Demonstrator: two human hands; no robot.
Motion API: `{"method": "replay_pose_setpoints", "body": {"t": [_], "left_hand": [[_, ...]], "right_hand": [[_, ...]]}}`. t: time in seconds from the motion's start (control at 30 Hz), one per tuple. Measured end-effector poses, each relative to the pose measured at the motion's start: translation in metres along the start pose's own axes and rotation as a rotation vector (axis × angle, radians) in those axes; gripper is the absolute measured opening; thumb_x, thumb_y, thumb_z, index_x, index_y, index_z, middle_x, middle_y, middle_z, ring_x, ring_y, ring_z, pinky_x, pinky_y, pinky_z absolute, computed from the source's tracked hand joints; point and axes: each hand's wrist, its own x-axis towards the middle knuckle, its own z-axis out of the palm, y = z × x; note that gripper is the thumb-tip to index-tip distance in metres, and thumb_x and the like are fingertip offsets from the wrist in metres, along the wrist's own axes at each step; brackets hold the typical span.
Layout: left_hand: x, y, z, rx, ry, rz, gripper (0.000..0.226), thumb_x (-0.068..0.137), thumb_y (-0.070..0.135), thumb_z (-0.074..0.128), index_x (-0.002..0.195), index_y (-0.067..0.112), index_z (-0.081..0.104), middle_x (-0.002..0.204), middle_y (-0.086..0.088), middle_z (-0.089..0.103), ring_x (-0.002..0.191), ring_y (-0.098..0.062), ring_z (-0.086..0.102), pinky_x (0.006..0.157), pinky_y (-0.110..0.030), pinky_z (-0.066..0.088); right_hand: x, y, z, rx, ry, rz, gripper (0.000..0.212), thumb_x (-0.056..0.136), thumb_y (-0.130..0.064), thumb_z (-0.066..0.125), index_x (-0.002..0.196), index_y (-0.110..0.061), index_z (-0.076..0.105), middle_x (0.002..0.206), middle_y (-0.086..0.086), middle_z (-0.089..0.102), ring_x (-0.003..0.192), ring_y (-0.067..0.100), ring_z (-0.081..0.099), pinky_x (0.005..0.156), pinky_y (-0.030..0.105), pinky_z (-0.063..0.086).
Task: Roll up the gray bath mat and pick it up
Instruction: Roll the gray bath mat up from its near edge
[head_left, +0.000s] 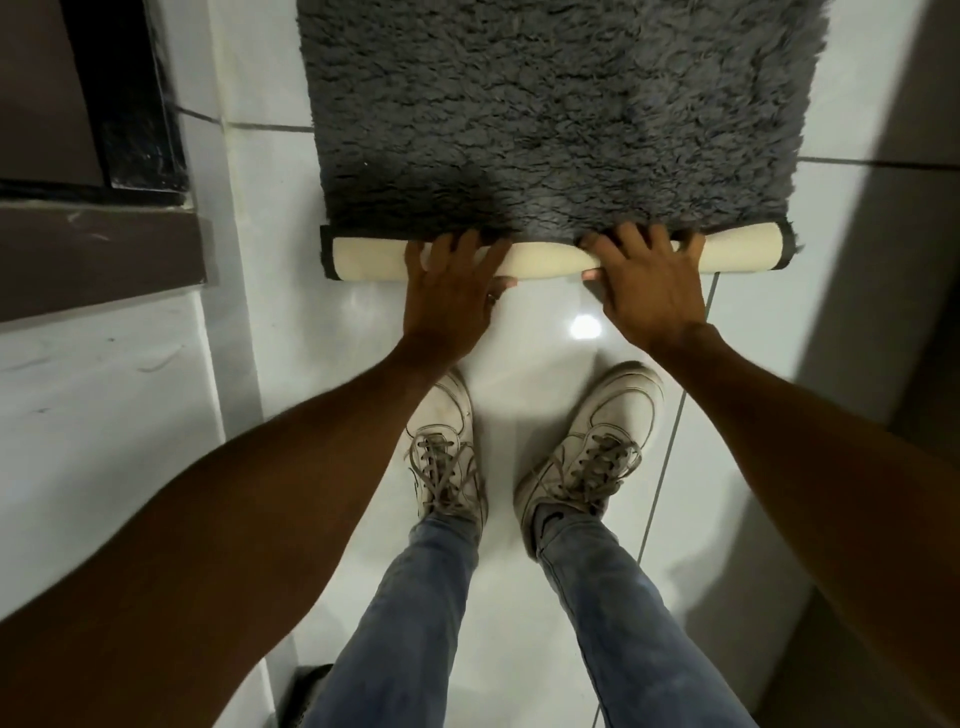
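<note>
A shaggy gray bath mat (561, 114) lies flat on the white tiled floor and runs off the top of the view. Its near edge is turned over into a thin roll (550, 257) that shows the cream backing. My left hand (452, 296) grips the roll left of centre, fingers over the top and thumb underneath. To the right of centre, my right hand (649, 286) holds the roll the same way. Both ends of the roll stick out past my hands.
My two white sneakers (447, 447) stand on the glossy tile just behind the roll. A dark brown ledge and frame (98, 249) juts out at the left. A white wall (883, 78) rises on the right. Something dark (306, 691) sits at the bottom left.
</note>
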Motion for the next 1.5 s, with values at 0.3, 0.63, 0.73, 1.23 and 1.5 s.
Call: {"method": "replay_pose_setpoints", "body": {"t": [0.3, 0.63, 0.73, 1.23, 1.5], "left_hand": [[0.027, -0.009, -0.017, -0.127, -0.192, 0.207, 0.041, 0.1, 0.039, 0.045, 0.137, 0.023, 0.055, 0.112, -0.015, 0.068, 0.098, -0.035, 0.062, 0.086, -0.043, 0.047], [0.009, 0.028, 0.004, -0.092, 0.123, -0.073, 0.054, 0.101, 0.048, 0.047, 0.149, 0.023, 0.049, 0.153, -0.013, 0.049, 0.143, -0.036, 0.041, 0.115, -0.061, 0.031], [0.002, 0.029, 0.013, -0.06, 0.004, -0.023, 0.085, 0.096, 0.071, 0.038, 0.162, 0.019, 0.023, 0.169, -0.014, 0.019, 0.156, -0.041, 0.013, 0.122, -0.069, 0.011], [-0.019, 0.036, -0.011, -0.084, -0.141, -0.021, 0.056, 0.102, 0.042, 0.042, 0.155, 0.024, 0.037, 0.157, -0.008, 0.044, 0.148, -0.039, 0.034, 0.118, -0.073, 0.02], [0.007, 0.03, -0.024, -0.108, -0.068, -0.026, 0.05, 0.091, 0.046, 0.054, 0.136, 0.025, 0.052, 0.128, -0.014, 0.057, 0.121, -0.035, 0.052, 0.109, -0.064, 0.036]], "right_hand": [[0.003, 0.02, 0.004, 0.126, -0.042, 0.045, 0.039, 0.104, -0.042, 0.044, 0.126, -0.013, 0.061, 0.122, 0.015, 0.067, 0.116, 0.037, 0.057, 0.108, 0.057, 0.032], [-0.002, 0.0, 0.031, 0.084, 0.033, 0.045, 0.074, 0.105, -0.061, 0.022, 0.167, -0.021, 0.015, 0.176, 0.012, 0.01, 0.162, 0.036, 0.004, 0.127, 0.066, 0.003], [0.017, 0.006, 0.021, 0.07, 0.015, 0.039, 0.08, 0.101, -0.069, 0.021, 0.166, -0.022, 0.017, 0.175, 0.014, 0.014, 0.161, 0.039, 0.007, 0.126, 0.07, 0.005], [-0.016, 0.001, 0.009, 0.081, -0.074, -0.018, 0.059, 0.092, -0.034, 0.07, 0.148, -0.034, 0.051, 0.146, 0.004, 0.059, 0.139, 0.036, 0.046, 0.116, 0.061, 0.026], [-0.069, -0.029, 0.021, 0.052, 0.103, 0.051, 0.061, 0.105, -0.046, 0.032, 0.163, -0.026, 0.029, 0.17, 0.018, 0.027, 0.157, 0.043, 0.022, 0.124, 0.068, 0.011]]}}
